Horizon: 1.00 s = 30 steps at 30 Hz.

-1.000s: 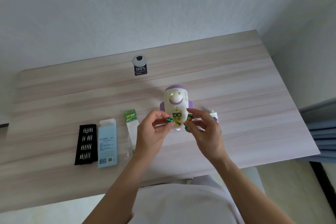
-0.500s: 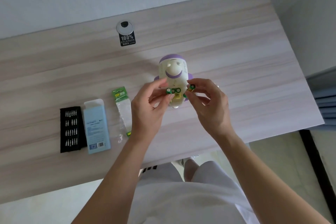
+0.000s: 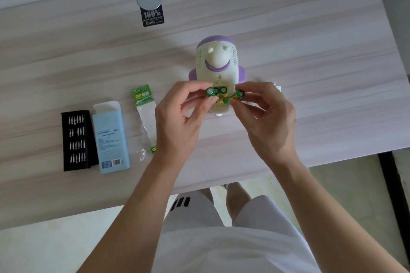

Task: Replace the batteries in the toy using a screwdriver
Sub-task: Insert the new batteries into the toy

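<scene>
A white and purple toy (image 3: 217,60) lies on the wooden table (image 3: 310,51), its open battery compartment facing up with two green batteries (image 3: 219,90) seated in it. My left hand (image 3: 177,122) pinches a green battery (image 3: 209,91) just above the compartment's left side. My right hand (image 3: 268,117) pinches another green and gold battery (image 3: 236,97) at the compartment's right side. The lower part of the toy is hidden behind my fingers.
An opened green battery pack (image 3: 145,115) lies left of my left hand. Further left are a light blue box (image 3: 110,137) and a black tray of screwdriver bits (image 3: 76,139). A cable grommet with a black label (image 3: 152,6) sits at the back. A small white object (image 3: 277,86) peeks out behind my right hand.
The view has tilted down and closer to the table. Both hands keep holding their batteries over the toy's compartment, shifting only slightly.
</scene>
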Tool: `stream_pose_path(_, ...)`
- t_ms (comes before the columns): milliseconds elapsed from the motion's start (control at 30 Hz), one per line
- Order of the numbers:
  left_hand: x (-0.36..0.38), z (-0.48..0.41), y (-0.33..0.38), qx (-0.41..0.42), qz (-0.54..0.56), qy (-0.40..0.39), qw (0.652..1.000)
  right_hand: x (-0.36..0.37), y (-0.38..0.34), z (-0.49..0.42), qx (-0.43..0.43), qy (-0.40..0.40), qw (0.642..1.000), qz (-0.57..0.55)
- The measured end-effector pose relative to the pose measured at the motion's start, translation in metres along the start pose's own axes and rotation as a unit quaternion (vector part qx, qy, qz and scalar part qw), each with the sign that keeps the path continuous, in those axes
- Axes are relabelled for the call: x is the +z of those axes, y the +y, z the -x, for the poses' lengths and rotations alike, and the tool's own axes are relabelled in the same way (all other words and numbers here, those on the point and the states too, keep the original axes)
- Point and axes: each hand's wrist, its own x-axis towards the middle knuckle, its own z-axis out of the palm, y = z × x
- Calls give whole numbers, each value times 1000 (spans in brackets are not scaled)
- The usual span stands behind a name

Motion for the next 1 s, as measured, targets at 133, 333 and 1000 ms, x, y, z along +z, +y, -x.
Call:
stream_pose_path(133, 0, 2, 1, 10, 13, 4, 1000, 3, 0, 0, -15, -4, 1000, 1)
stream_pose_path(333, 2, 0, -3, 22, -36, -18, 999, 6, 0, 0, -28, -3, 999, 21)
stream_pose_path(1000, 1, 0, -2, 104, -132, -28, 985, 4, 13, -3, -129, -6, 984, 119)
